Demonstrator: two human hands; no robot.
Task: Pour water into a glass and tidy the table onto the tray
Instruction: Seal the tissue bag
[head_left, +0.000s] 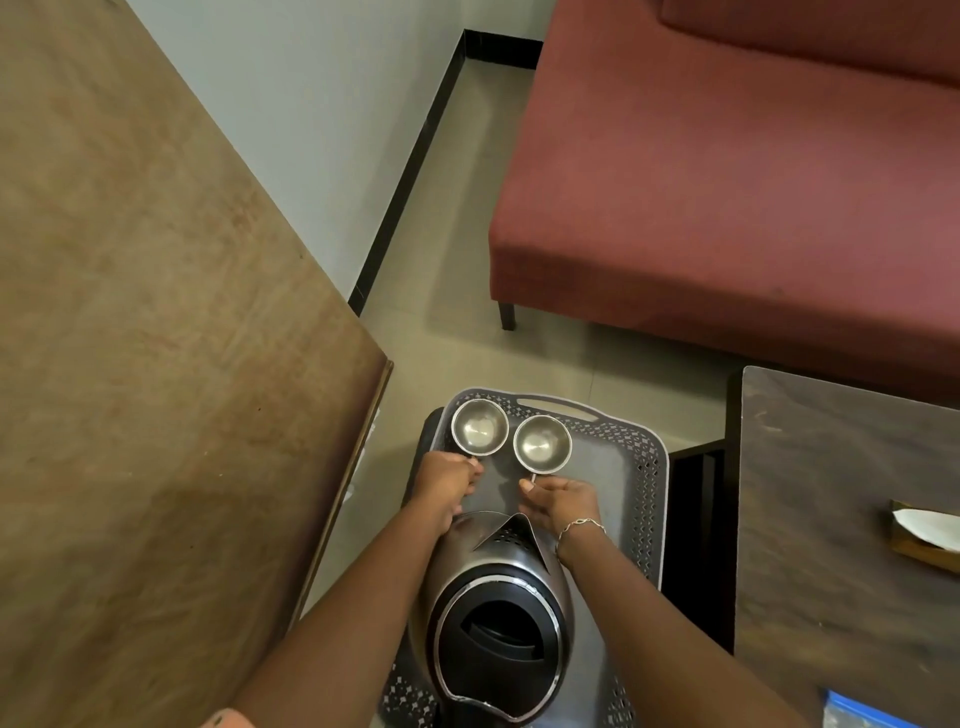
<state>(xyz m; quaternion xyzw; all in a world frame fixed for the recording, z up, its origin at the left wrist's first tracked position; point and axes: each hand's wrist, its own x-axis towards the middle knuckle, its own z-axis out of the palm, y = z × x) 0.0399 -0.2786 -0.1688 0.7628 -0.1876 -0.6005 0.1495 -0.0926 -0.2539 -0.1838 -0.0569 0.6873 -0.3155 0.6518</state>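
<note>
Black-lidded steel jug (493, 613) is sitting on grey perforated tray (641, 467); left hand (447, 486) is pinching left steel cup (479, 427) by its handle, right hand (563, 501) right steel cup (542, 444), tidying; gentle release likely next.

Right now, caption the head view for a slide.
Left hand holds the left cup and right hand the right cup by their handles, on the grey tray beyond the kettle.

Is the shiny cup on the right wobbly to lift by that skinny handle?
Probably light: the right cup is small, thin steel and looks empty. It may tilt, since the right hand pinches only its thin handle at one side. Being metal, it likely won't bend or break.
</note>
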